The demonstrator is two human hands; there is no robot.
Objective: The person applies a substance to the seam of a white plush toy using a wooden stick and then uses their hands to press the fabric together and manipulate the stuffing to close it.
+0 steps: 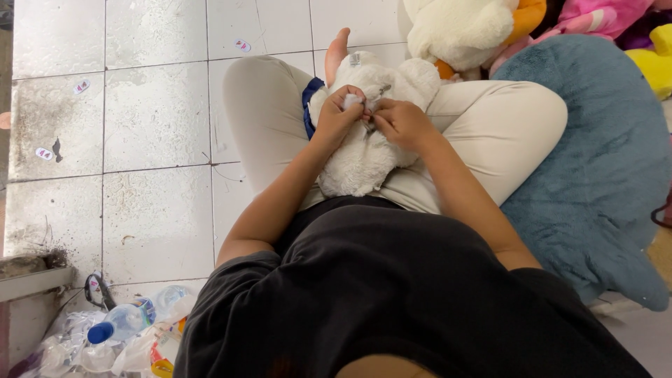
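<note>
- At the lower left corner of the tiled floor (pixel 157 224) lies a heap of clear plastic bottles (pixel 126 329), one with a blue cap, beside crumpled wrappers.
- The left and upper stretch of floor is open, worn white tile with dark grout lines and a few small stickers (pixel 82 87) stuck to it.
- The person sits cross-legged in beige trousers, knees spread wide; a bare foot (pixel 337 49) shows past the far knee.
- The white plush toy (pixel 364 147) lies in the lap, between the knees, with a blue strip at its left side.
- The left hand (pixel 339 112) is closed, fingers pinching a bit of the toy's white fabric near its upper part.
- The right hand (pixel 400 122) is closed too, fingertips pressed on the same spot, touching the left hand; what it pinches is too small to tell.
- Past the right knee, a blue-grey furry cushion (pixel 602 161) fills the right edge, close against the leg.
- At the top right corner, a cream and orange plush (pixel 465 28), a pink one (pixel 602 14) and a yellow one (pixel 651 63) crowd together.
</note>
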